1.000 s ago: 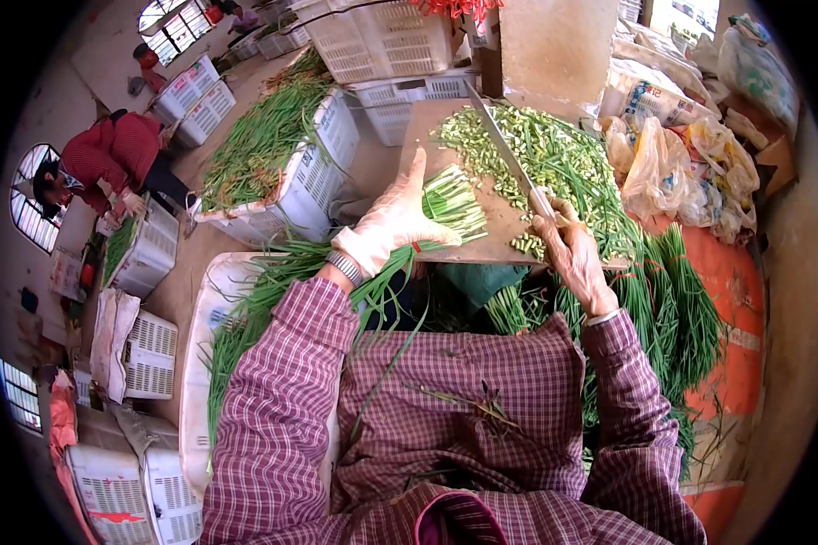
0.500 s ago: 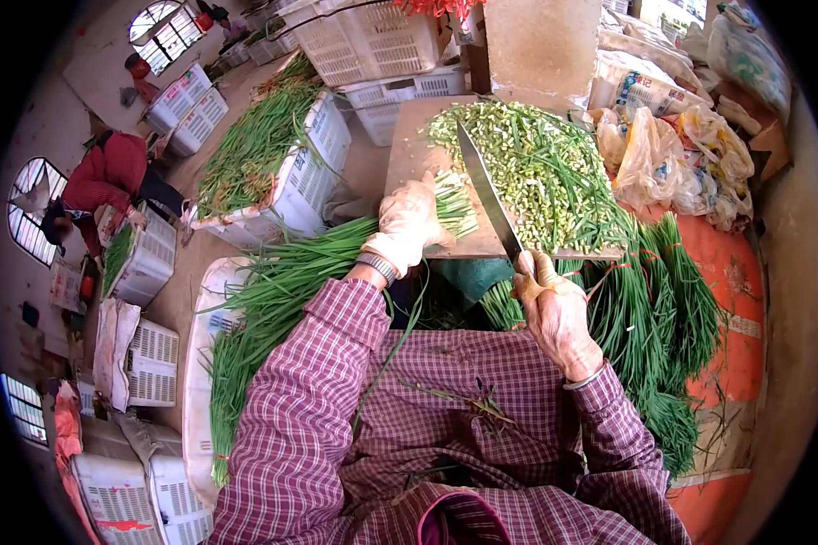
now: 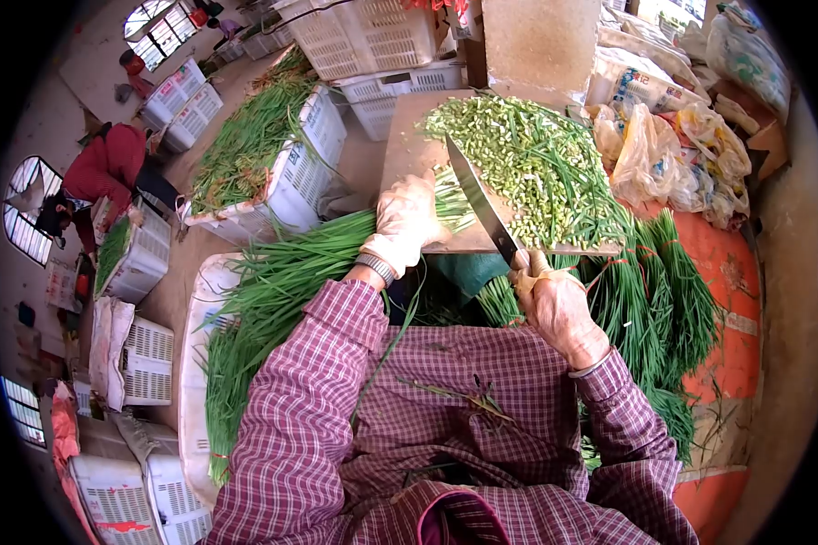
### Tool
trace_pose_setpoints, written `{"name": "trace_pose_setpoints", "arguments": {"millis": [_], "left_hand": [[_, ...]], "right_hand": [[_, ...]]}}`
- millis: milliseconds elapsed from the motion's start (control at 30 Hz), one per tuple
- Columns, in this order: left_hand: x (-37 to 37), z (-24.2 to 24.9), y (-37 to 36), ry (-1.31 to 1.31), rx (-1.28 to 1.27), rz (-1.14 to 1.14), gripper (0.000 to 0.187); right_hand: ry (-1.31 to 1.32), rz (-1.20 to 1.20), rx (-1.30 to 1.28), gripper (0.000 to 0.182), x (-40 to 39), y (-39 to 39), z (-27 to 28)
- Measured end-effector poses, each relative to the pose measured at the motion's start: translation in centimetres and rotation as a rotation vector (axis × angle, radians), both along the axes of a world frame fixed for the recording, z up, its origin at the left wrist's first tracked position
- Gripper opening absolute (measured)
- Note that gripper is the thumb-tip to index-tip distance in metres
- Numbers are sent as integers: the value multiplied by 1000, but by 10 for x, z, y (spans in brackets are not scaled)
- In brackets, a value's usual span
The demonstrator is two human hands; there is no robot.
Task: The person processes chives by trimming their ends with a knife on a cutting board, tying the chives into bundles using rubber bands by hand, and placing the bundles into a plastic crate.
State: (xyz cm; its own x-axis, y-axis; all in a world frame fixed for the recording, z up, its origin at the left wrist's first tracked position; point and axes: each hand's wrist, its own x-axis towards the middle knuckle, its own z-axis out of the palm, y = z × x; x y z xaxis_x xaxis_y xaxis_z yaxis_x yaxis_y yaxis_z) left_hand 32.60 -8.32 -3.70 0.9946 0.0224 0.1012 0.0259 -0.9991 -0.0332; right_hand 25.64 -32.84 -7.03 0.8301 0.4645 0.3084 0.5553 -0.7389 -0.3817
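My left hand (image 3: 406, 221), in a pale glove, is closed over a bunch of garlic chives (image 3: 309, 263) on the cutting board (image 3: 407, 145). The pale stem ends stick out to its right, and the long green leaves trail to the left. My right hand (image 3: 554, 304) grips the handle of a long knife (image 3: 482, 200). Its blade slants up and left over the board, close to the stem ends. Chopped chive pieces (image 3: 527, 173) are heaped on the board to the right of the blade.
Tied chive bunches (image 3: 641, 300) hang by the board's right side, over orange sacking (image 3: 732, 272). Plastic bags (image 3: 654, 163) lie at the back right. A white crate (image 3: 309, 163) piled with greens stands left of the board. Another person (image 3: 109, 168) bends over a crate at far left.
The knife and my right hand have shifted slightly left, bringing the blade closer to the stem ends. My left hand still holds the chives in nearly the same place.
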Motion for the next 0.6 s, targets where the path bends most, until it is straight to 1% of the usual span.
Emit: {"name": "trace_pose_setpoints", "arguments": {"millis": [67, 133, 233, 267, 367, 400, 467, 500, 533, 600], "left_hand": [[0, 0, 0, -4, 4, 2, 85], [-1, -2, 0, -36, 21, -26, 82], [-2, -5, 2, -75, 25, -59, 77], [-2, -6, 1, -71, 24, -62, 77], [-2, -6, 2, -88, 12, -90, 73], [-1, -4, 3, -81, 9, -83, 71], [0, -7, 3, -72, 0, -79, 69], [0, -8, 3, -82, 4, -91, 68], [-1, -9, 3, -92, 9, -105, 67], [0, -8, 3, -88, 5, -100, 66]], "right_hand": [[-95, 55, 83, 23, 6, -2, -3], [-74, 57, 54, 23, 8, -3, 5], [63, 11, 34, 26, 13, 0, 16], [68, 8, 33, 26, 18, 0, 16], [109, 147, 0, 30, 35, -3, 24], [111, 146, -3, 30, 40, -2, 28], [284, 168, -12, 26, 48, -1, 34], [207, 202, -18, 36, 53, 1, 33], [209, 199, -18, 36, 56, 7, 38], [467, 96, 64, 42, 61, 26, 53]]}}
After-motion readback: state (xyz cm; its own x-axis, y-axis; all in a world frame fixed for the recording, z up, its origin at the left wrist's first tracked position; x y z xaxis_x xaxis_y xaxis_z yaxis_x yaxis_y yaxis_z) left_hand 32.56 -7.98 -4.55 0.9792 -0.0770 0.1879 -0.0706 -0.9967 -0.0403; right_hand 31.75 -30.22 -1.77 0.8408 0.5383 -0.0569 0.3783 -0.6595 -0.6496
